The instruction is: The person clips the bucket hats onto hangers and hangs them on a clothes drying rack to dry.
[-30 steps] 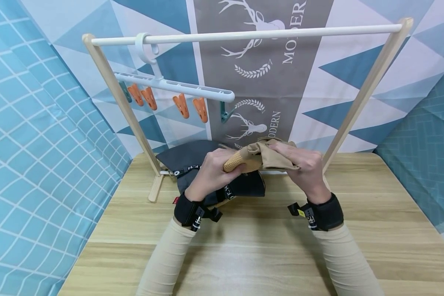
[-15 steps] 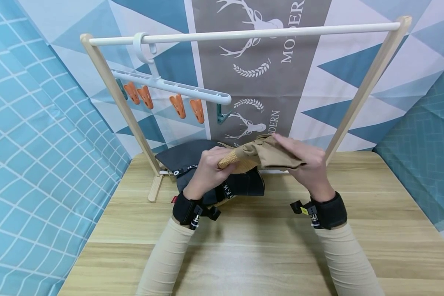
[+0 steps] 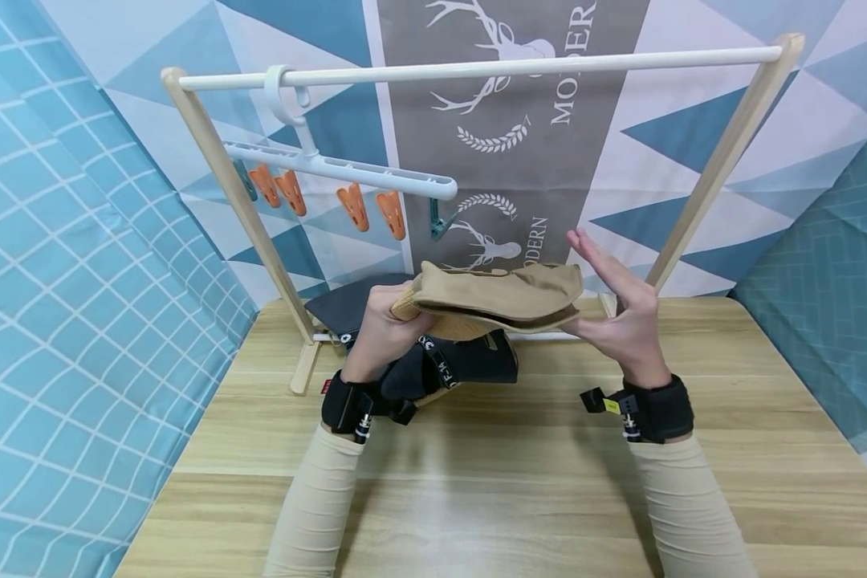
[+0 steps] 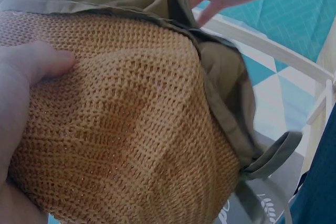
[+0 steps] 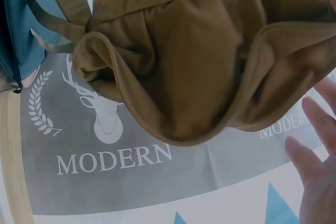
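Note:
My left hand (image 3: 386, 333) grips the knitted crown of a tan hat (image 3: 502, 293), held above the table. In the left wrist view its thumb (image 4: 50, 61) presses on the yellowish-brown knit (image 4: 136, 103). The brown fabric brim (image 5: 194, 72) points right and hangs in soft waves, with a small bow (image 5: 73, 3) at its seam. Beside the brim, my right hand (image 3: 624, 317) has its fingers straight and spread from the thumb. In the right wrist view that hand (image 5: 317, 182) appears just off the brim's edge; whether the thumb touches it, I cannot tell.
A wooden rack with a white rail (image 3: 491, 68) spans the table (image 3: 491, 498). From it hangs a pale blue hanger (image 3: 347, 168) with orange clips (image 3: 352, 207) and dark green ones. Dark fabric items with a lettered band (image 3: 470, 361) lie behind my left hand.
My right hand has let go of the brim, straightened its fingers and moved slightly right. My left hand has shifted left, and the hat has turned so its brim opens out more.

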A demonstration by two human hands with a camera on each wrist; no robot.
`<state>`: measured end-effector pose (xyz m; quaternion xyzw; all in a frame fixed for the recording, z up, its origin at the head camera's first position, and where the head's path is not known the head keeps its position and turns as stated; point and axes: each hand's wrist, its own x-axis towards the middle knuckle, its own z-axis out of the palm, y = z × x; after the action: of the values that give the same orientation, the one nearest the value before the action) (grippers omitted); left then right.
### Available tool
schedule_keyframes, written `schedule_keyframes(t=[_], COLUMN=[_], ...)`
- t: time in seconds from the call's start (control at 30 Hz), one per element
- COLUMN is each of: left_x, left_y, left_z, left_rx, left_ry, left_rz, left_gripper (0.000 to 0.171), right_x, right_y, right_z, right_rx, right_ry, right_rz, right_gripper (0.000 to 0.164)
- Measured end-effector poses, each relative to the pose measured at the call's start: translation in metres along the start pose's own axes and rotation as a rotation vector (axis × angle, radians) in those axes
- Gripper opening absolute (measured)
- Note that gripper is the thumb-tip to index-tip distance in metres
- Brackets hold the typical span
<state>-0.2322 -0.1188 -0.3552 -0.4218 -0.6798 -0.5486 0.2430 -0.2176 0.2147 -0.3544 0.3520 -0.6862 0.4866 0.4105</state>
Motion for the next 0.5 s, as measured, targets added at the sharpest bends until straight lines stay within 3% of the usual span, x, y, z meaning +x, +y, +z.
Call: schedule_keyframes(t=[0.23, 0.4, 0.5], left_x=[-0.0005, -0.0007, -0.0010], left_y=[0.0002, 0.0035, 0.0044], left_z=[0.0002, 0.0011, 0.0021], left_rx=[-0.079, -0.116, -0.150], left_ry=[-0.015, -0.034, -0.059], left_rz=[-0.010, -0.028, -0.033], left_gripper=[0.013, 0.010, 0.019], right_x=[-0.0013, -0.0019, -0.0028], right_y=[-0.0028, -0.0039, -0.0056], right_z=[0.0006, 0.0052, 0.0089], right_rx=[0.055, 0.097, 0.168], right_ry=[-0.029, -0.049, -0.066], right_rz=[0.020, 0.031, 0.024], right_gripper=[0.105, 0.096, 0.078])
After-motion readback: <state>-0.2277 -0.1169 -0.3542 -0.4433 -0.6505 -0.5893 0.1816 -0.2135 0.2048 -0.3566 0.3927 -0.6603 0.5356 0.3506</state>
